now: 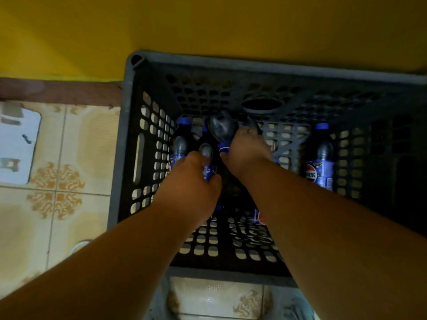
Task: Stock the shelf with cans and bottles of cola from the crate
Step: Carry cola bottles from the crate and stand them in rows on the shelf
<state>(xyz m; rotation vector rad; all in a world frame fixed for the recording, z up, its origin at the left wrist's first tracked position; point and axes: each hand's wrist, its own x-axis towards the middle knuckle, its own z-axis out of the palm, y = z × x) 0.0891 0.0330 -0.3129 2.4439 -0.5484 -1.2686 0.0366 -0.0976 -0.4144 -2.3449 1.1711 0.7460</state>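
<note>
left hand grip clenched on bottle | right hand grasping bottles | crate wall beside

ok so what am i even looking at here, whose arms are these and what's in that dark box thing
This is one picture from a camera worn on a person's head, looking down, so the two bare arms are the wearer's own. There is no machine here.

The dark box is a grey plastic crate with holed walls, standing on a tiled floor against a yellow wall. Inside are cola bottles with blue caps and blue labels.

The left hand is closed around a bottle near the crate's left side. The right hand grips another bottle, which is tilted. Other bottles stand untouched, including one by the left wall and one on the right side.

The picture is dim, so I cannot count every bottle, and no shelf is in view.
</note>
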